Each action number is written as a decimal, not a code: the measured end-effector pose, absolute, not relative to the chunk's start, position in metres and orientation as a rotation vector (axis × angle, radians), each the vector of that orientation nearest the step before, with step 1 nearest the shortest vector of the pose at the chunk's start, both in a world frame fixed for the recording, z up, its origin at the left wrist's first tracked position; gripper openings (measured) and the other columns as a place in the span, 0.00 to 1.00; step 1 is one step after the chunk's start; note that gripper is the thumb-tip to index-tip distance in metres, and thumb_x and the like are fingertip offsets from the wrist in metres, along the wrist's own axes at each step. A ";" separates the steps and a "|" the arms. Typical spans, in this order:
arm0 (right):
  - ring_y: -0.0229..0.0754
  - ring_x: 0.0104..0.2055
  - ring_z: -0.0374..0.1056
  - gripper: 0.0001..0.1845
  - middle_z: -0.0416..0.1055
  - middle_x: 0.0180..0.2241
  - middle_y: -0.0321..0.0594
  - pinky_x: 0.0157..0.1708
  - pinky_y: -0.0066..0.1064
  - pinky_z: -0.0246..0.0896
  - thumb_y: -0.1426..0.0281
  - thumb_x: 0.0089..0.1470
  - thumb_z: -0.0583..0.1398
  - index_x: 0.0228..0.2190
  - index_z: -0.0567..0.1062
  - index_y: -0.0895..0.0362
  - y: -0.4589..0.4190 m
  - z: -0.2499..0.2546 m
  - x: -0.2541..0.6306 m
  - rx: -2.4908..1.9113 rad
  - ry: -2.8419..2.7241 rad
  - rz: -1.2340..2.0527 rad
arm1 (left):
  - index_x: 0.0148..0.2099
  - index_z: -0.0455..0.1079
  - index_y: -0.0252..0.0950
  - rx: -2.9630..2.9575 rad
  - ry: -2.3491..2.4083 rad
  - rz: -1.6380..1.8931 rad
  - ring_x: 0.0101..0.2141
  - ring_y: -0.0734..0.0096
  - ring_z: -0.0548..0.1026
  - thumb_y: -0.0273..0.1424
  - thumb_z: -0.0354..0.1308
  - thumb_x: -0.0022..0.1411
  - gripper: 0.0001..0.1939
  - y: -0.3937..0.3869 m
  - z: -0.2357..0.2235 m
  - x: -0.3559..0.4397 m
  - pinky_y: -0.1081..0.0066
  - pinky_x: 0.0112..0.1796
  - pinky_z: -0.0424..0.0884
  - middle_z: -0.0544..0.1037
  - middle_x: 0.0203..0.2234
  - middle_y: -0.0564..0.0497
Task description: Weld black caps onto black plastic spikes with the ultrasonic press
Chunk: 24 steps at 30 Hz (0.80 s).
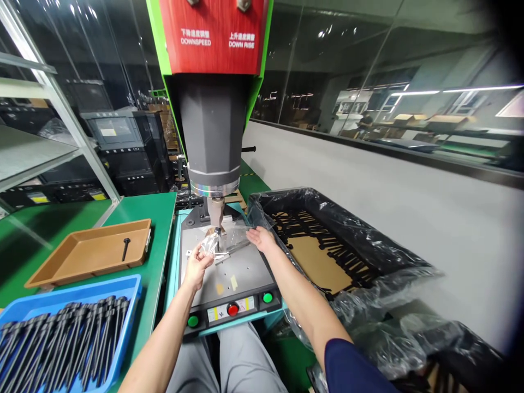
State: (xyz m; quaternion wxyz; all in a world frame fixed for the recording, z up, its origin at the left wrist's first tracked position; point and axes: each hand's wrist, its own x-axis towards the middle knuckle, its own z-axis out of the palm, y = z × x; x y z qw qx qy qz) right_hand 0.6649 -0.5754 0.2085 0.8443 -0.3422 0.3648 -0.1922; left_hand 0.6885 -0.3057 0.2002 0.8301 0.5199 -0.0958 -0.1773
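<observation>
- Clear, crinkly plastic film [210,244] is the thing being handled, mid-frame, over the flat grey metal plate [245,273] and right by the tapered metal tip [215,212] of the machine.
- Left hand [198,268] has a narrow pinch on the film, thumb and fingers close together.
- Right hand [262,240] is pretty wide, fingers loosely stretched out near the plate's right side. Can't tell if its fingertips touch the film.
- Big green-framed machine head with a red front panel [213,54] fills the top centre, dark grey housing [213,128] below it.
- Along the plate's front edge, lower centre: one round red button [232,309] between two round green buttons [267,297].
- Shallow tan plastic tray [92,245] at left, one short black part [126,249] in it.
- Blue plastic tray [137,292] at lower left, loaded with long black rods [82,338].
- Black plastic-lined bin [352,234] on the right, more black pieces [356,267] around brown cardboard [317,262].
</observation>
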 end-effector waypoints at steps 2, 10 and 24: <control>0.44 0.30 0.76 0.11 0.75 0.33 0.46 0.35 0.42 0.74 0.71 0.62 0.53 0.46 0.66 0.57 -0.583 0.209 0.665 -0.732 0.778 -0.430 | 0.57 0.63 0.36 1.110 -0.214 -0.378 0.22 0.77 0.69 0.29 0.73 0.42 0.40 -0.305 0.196 0.691 0.75 0.26 0.62 0.71 0.21 0.58; 0.41 0.26 0.75 0.09 0.74 0.29 0.42 0.28 0.35 0.75 0.72 0.62 0.52 0.45 0.65 0.56 -0.594 0.204 0.660 -0.742 0.802 -0.470 | 0.59 0.62 0.34 1.091 -0.177 -0.390 0.22 0.77 0.69 0.29 0.73 0.41 0.43 -0.310 0.188 0.690 0.75 0.27 0.65 0.72 0.22 0.58; 0.44 0.33 0.76 0.10 0.76 0.32 0.49 0.32 0.35 0.75 0.71 0.64 0.46 0.39 0.66 0.58 -0.596 0.210 0.662 -0.651 0.661 -0.448 | 0.60 0.60 0.31 1.135 -0.170 -0.370 0.22 0.78 0.68 0.30 0.73 0.41 0.44 -0.308 0.185 0.691 0.75 0.28 0.63 0.71 0.21 0.58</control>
